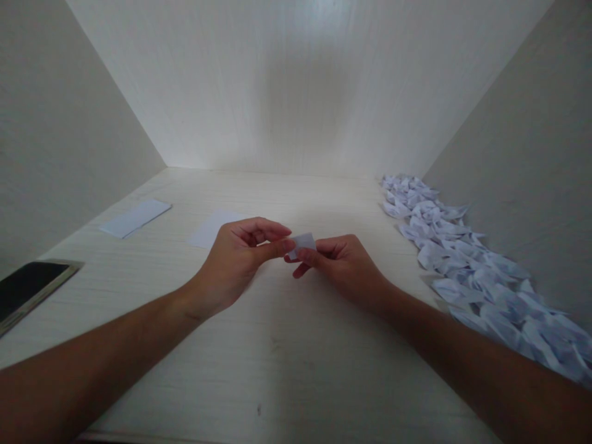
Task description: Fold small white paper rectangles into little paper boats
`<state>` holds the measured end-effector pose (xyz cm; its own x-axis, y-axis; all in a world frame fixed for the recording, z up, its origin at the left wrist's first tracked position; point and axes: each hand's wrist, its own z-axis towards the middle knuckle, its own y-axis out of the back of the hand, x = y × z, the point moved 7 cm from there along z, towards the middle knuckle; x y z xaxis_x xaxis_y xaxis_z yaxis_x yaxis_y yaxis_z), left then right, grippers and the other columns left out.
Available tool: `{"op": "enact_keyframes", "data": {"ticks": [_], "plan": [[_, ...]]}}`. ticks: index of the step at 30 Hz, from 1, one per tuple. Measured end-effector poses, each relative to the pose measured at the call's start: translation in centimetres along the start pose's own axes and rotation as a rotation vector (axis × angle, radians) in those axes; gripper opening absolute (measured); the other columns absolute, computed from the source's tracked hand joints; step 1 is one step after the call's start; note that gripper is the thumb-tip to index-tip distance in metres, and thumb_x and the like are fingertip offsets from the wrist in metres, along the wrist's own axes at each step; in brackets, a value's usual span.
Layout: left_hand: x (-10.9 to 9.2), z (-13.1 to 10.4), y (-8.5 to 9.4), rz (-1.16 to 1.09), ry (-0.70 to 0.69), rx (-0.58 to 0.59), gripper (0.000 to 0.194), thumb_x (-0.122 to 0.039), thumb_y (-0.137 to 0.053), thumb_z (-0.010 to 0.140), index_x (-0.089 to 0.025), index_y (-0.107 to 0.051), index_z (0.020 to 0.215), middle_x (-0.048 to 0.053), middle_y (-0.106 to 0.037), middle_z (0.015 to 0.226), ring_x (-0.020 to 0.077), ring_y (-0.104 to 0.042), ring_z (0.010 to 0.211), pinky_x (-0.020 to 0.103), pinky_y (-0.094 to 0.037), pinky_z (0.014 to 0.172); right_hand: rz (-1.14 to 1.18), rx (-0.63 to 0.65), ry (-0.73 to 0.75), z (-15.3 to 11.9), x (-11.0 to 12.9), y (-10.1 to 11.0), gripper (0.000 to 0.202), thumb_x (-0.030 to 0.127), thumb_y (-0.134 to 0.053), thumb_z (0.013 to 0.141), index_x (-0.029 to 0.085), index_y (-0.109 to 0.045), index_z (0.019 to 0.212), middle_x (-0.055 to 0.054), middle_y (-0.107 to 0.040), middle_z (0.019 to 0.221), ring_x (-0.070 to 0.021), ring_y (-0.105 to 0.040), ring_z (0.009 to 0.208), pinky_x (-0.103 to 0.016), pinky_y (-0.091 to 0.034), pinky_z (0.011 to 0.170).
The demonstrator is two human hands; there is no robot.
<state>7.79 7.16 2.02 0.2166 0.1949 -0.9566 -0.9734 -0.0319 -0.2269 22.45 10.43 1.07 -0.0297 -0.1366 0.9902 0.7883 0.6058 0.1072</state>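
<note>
A small piece of white paper (303,243), seemingly folded, is held above the middle of the table between both hands. My left hand (247,253) pinches its left edge between thumb and fingers. On the opposite side, my right hand (345,265) grips the lower right part, thumb in front and fingers behind. The fingers cover much of the paper's edges. Behind my left hand a flat sheet of white paper (208,229) lies on the table, partly hidden by that hand.
A stack of white paper strips (137,218) lies at the left. Nearer, a dark-screened phone (32,287) rests at the left edge. Many folded white paper pieces (462,259) form a long pile along the right wall. Walls enclose the pale table (287,370) on three sides.
</note>
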Motion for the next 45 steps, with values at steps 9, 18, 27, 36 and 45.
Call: {"op": "enact_keyframes", "data": {"ticks": [9,18,27,36,45], "plan": [[0.8,0.4,0.6,-0.078,0.096,-0.039,0.020,-0.014,-0.089,0.064,-0.018,-0.078,0.080,-0.001,-0.073,0.067,0.0109,-0.068,0.060,0.022,-0.055,0.062,-0.028,0.016,0.011,0.2,0.2,0.5,0.033,0.046,-0.065,0.091,0.017,-0.080,0.085,-0.004,-0.077,0.071,-0.0159,-0.072,0.064,-0.026,-0.050,0.060],[1.9,0.2,0.5,-0.007,0.258,0.038,0.027,-0.014,-0.088,0.066,-0.017,-0.078,0.090,-0.001,-0.071,0.069,0.0115,-0.068,0.062,0.024,-0.058,0.062,-0.273,-0.047,0.027,0.2,0.8,1.1,0.029,0.028,-0.060,0.092,0.017,-0.076,0.071,-0.003,-0.075,0.066,-0.0136,-0.068,0.061,-0.026,-0.048,0.064],[1.5,-0.1,0.9,-0.059,0.162,-0.124,0.028,-0.013,-0.091,0.063,-0.016,-0.075,0.087,-0.002,-0.070,0.071,0.0111,-0.069,0.064,0.025,-0.061,0.069,0.058,-0.188,-0.018,0.6,-0.4,2.1,0.022,0.039,-0.073,0.082,0.018,-0.073,0.079,-0.002,-0.074,0.073,-0.0134,-0.066,0.069,-0.027,-0.050,0.070],[2.5,-0.4,0.4,-0.012,0.241,-0.020,0.034,-0.015,-0.090,0.065,-0.017,-0.070,0.091,-0.005,-0.066,0.066,0.0111,-0.068,0.061,0.024,-0.059,0.062,-0.060,-0.110,0.042,0.7,0.5,1.9,0.019,0.035,-0.072,0.081,0.018,-0.070,0.075,-0.001,-0.070,0.069,-0.0121,-0.059,0.062,-0.026,-0.047,0.061],[1.9,-0.1,0.0,0.130,0.183,0.035,0.055,-0.018,-0.089,0.065,-0.018,-0.066,0.115,-0.006,-0.061,0.073,0.0134,-0.069,0.069,0.028,-0.061,0.068,0.069,-0.118,-0.001,0.7,-0.4,1.8,0.023,0.031,-0.079,0.074,0.019,-0.067,0.088,0.001,-0.071,0.068,-0.0132,-0.064,0.063,-0.028,-0.048,0.064]]}}
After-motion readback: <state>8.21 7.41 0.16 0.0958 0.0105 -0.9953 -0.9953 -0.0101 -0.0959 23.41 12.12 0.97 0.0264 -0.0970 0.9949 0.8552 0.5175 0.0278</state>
